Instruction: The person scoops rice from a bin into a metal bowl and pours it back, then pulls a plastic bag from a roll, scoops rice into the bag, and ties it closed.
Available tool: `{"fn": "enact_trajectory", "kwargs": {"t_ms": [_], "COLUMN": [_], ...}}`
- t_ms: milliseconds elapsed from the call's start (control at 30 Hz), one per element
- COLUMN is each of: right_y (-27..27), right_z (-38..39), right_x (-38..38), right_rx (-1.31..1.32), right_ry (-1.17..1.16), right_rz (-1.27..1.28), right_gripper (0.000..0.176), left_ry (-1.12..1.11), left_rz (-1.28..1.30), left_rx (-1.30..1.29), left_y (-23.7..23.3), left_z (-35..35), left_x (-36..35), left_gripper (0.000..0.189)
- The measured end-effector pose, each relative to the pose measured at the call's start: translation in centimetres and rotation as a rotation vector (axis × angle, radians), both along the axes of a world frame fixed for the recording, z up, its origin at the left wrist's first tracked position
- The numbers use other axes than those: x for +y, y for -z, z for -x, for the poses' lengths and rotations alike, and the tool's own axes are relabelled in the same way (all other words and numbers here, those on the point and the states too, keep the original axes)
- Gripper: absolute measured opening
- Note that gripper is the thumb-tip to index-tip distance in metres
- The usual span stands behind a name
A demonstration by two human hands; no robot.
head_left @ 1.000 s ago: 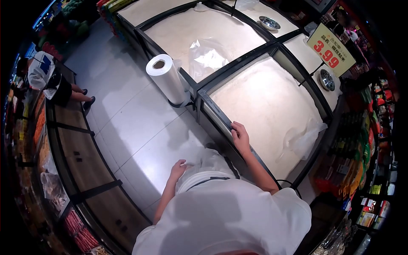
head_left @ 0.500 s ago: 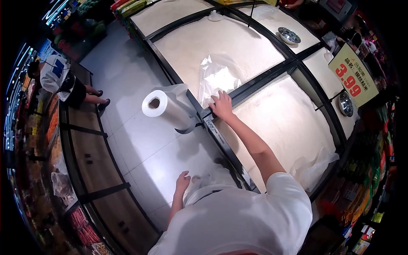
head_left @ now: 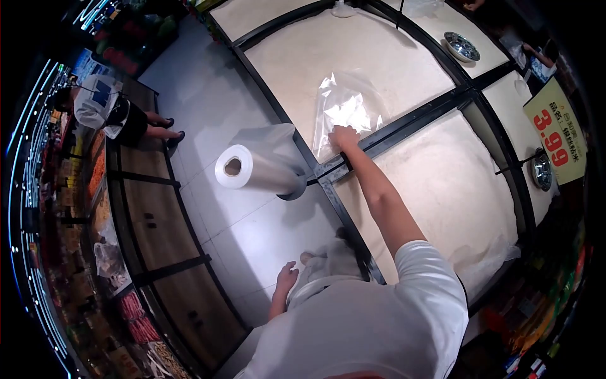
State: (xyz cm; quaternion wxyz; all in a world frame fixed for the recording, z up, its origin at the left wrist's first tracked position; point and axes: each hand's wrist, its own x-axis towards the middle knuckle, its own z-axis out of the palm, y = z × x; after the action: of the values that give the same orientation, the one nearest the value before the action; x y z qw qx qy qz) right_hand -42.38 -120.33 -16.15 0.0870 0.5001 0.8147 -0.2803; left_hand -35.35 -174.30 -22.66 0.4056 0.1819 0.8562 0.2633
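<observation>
A clear plastic bag (head_left: 348, 108) lies flat on the white rice (head_left: 284, 69) in the far bin. My right hand (head_left: 344, 138) is on the near part of this bag, with its fingers curled closed on the film. The fingertips are hidden by the back of the hand. My right forearm reaches over the dark divider between two bins. My left hand (head_left: 287, 276) hangs low beside my body over the aisle, holding nothing, its fingers loosely apart. A roll of plastic bags (head_left: 259, 169) stands upright at the bin's left edge, between my two hands.
Black dividers (head_left: 410, 117) frame the rice bins. Metal bowls (head_left: 462, 47) lie on rice farther back, near a yellow price sign (head_left: 555, 132). Crumpled plastic (head_left: 489, 259) lies in the near bin. Across the tiled aisle (head_left: 208, 120), a person (head_left: 101, 104) stands at another counter.
My right hand has moved forward onto the plastic bag, and its spread fingers have curled closed. My left hand stays low. The whole view has shifted somewhat.
</observation>
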Motion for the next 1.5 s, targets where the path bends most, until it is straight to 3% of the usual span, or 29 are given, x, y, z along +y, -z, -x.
{"fn": "enact_trajectory", "kwargs": {"t_ms": [167,300,367,400,500,600,667,733,833,967,1167,1333,1433,1500], "right_y": [1.6,0.8,2.5,6.8,6.3,8.7,8.7,5.6,4.3,3.0,-3.3,-9.1,-7.4,-5.9], "right_z": [0.2,0.0,0.7,1.9,1.4,2.2,2.0,1.5,1.3,-0.5,-1.1,-5.2,-9.4,-12.6], "right_x": [1.7,1.3,1.8,3.8,3.1,4.6,3.9,2.0,1.1,0.7,-1.7,-5.6,-7.3,-8.6], "right_rx": [0.226,0.141,0.110,0.096,0.291,0.432,0.684,0.950,1.211,1.096,1.485,1.725,1.885,1.842], "right_ry": [0.070,0.210,0.297,0.188,0.202,0.195,0.271,0.364,0.477,0.559,0.593,0.687,0.789,0.926], "right_rz": [0.247,0.160,0.131,0.189,0.235,0.434,0.367,0.275,0.439,0.386,0.563,0.693,0.773,0.852], "right_gripper": [0.046,0.048,0.050,0.051,0.045,0.037,0.032,0.028,0.026,0.023,0.016,0.030,0.034,0.038], "left_ry": [0.018,0.020,0.022,0.017,0.001,0.000,-0.007,-0.001,0.021,0.063,0.091,0.118,0.132,0.160], "left_rz": [0.014,0.037,0.052,0.063,0.057,0.058,0.057,0.060,0.062,0.031,0.022,-0.008,-0.019,-0.001], "left_rx": [0.013,0.021,0.020,0.012,0.009,0.013,0.017,0.024,0.025,0.027,0.041,0.032,0.031,0.042], "left_y": [-0.9,-0.6,-0.9,-0.8,-1.2,-1.3,-1.1,-0.7,-0.5,-0.6,-0.5,-0.1,-0.5,-0.6], "left_z": [0.7,0.5,0.4,0.4,0.0,-0.1,-0.2,-0.2,-0.2,0.2,1.0,1.0,1.2,1.5], "left_x": [0.4,-0.2,0.1,0.2,0.2,-0.2,-0.5,-0.6,-0.5,0.4,1.3,1.5,1.9,2.1], "left_gripper": [0.043,0.043,0.043,0.043,0.043,0.043,0.043,0.043,0.043,0.042,0.042,0.042,0.042,0.042]}}
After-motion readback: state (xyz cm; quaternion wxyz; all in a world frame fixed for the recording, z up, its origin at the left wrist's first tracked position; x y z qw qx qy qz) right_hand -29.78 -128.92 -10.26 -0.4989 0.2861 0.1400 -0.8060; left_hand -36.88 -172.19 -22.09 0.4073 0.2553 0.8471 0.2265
